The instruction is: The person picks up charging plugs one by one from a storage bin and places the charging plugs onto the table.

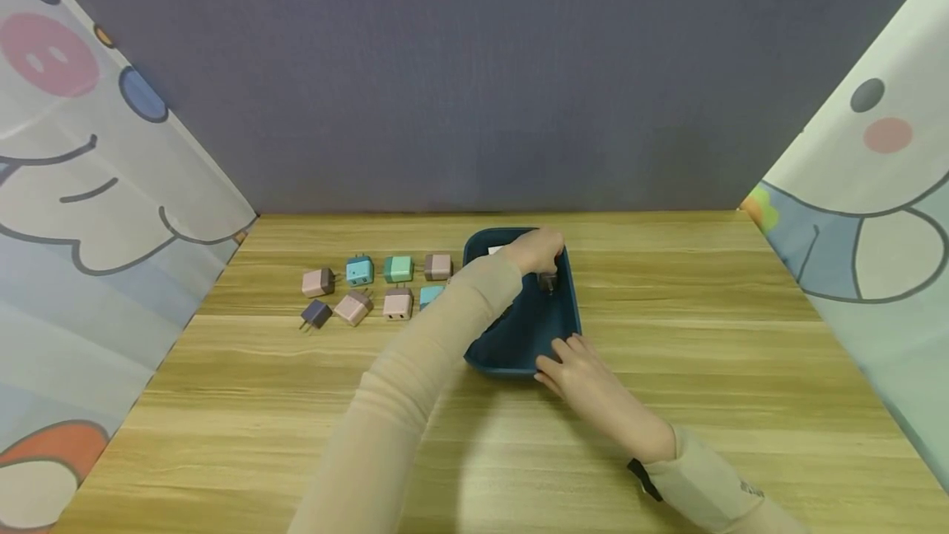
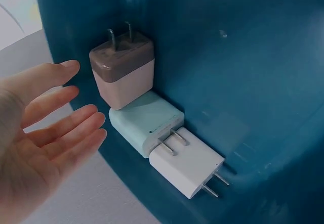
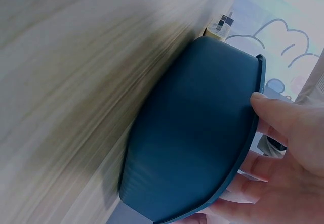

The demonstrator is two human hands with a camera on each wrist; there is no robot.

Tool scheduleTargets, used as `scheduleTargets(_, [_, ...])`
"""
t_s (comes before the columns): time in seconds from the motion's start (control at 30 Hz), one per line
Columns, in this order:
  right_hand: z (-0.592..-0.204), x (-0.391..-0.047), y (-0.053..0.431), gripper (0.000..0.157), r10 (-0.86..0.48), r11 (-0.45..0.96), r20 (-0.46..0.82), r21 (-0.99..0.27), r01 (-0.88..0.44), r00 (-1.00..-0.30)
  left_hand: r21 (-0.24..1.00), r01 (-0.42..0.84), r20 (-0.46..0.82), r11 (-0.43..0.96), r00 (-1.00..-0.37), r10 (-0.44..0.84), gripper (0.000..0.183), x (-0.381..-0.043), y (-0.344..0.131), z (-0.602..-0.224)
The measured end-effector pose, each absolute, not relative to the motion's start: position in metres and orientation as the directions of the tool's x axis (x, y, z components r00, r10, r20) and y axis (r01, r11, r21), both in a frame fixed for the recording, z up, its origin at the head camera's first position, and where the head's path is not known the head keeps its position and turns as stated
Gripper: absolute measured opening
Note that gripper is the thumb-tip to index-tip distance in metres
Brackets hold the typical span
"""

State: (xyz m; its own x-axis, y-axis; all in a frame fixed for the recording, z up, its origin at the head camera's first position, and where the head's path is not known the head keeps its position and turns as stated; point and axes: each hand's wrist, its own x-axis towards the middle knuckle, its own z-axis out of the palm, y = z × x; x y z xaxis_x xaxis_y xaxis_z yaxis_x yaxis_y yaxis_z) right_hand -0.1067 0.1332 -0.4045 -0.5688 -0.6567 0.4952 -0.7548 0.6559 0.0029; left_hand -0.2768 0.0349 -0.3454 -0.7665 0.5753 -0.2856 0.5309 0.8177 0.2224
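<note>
A dark blue plastic bin (image 1: 530, 328) stands on the wooden table. Across its far rim reaches my left hand (image 1: 535, 250), its fingers loosely spread and holding nothing. Beside those fingers, in the left wrist view, a pink-and-brown plug charger (image 2: 122, 70) lies in the bin against a mint green charger (image 2: 147, 120) and a white charger (image 2: 186, 162). My right hand (image 1: 586, 376) grips the bin's near right corner. In the right wrist view its thumb presses the rim while the other fingers lie on the inner side, partly hidden.
Left of the bin lie several plug chargers in two rough rows, among them a blue one (image 1: 359, 271), a green one (image 1: 398, 269) and a dark navy one (image 1: 316, 314). My left sleeve (image 1: 415, 369) covers part of that area. A grey panel (image 1: 489, 105) rises behind the table.
</note>
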Motion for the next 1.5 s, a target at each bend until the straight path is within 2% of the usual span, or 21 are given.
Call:
scheduleTargets(0.1, [-0.405, -0.106, 0.133, 0.016, -0.658, 0.657, 0.494, 0.007, -0.754, -0.569, 0.224, 0.527, -0.28, 0.82, -0.771, 0.572, 0.019, -0.277, 0.034, -0.348])
scheduleTargets(0.27, [-0.406, -0.106, 0.133, 0.013, -0.657, 0.655, 0.493, -0.002, -0.756, -0.57, 0.223, 0.524, -0.277, 0.822, -0.775, 0.568, 0.011, -0.279, 0.035, -0.353])
scheduleTargets(0.37, [-0.407, -0.106, 0.134, 0.023, -0.656, 0.65, 0.503, -0.003, -0.76, -0.563, 0.232, 0.507, -0.288, 0.83, -0.779, 0.557, 0.002, -0.278, 0.035, -0.355])
scheduleTargets(0.47, [-0.407, -0.107, 0.133, 0.022, -0.657, 0.648, 0.508, 0.002, -0.761, -0.557, 0.222, 0.505, -0.304, 0.834, -0.777, 0.551, 0.004, -0.278, 0.036, -0.357])
scheduleTargets(0.53, [-0.407, -0.107, 0.133, 0.014, -0.656, 0.65, 0.507, 0.004, -0.76, -0.559, 0.206, 0.516, -0.307, 0.832, -0.773, 0.555, 0.003, -0.278, 0.037, -0.358])
scheduleTargets(0.73, [-0.408, -0.106, 0.133, 0.016, -0.654, 0.655, 0.499, -0.002, -0.755, -0.569, 0.135, 0.539, -0.314, 0.831, -0.772, 0.552, 0.002, -0.279, 0.041, -0.363])
scheduleTargets(0.83, [-0.408, -0.106, 0.133, 0.015, -0.653, 0.657, 0.496, -0.005, -0.754, -0.572, 0.116, 0.54, -0.316, 0.834, -0.776, 0.546, 0.007, -0.279, 0.043, -0.365])
scheduleTargets(1.0, [-0.407, -0.106, 0.133, 0.015, -0.652, 0.658, 0.494, -0.007, -0.753, -0.575, 0.125, 0.53, -0.334, 0.839, -0.774, 0.538, 0.015, -0.278, 0.045, -0.365])
scheduleTargets(1.3, [-0.406, -0.106, 0.133, 0.012, -0.659, 0.651, 0.498, 0.003, -0.759, -0.563, 0.15, 0.513, -0.388, 0.845, -0.756, 0.528, 0.019, -0.276, 0.042, -0.358])
scheduleTargets(1.5, [-0.405, -0.105, 0.133, 0.012, -0.657, 0.653, 0.496, -0.002, -0.758, -0.567, 0.144, 0.515, -0.4, 0.845, -0.751, 0.526, 0.013, -0.277, 0.038, -0.35])
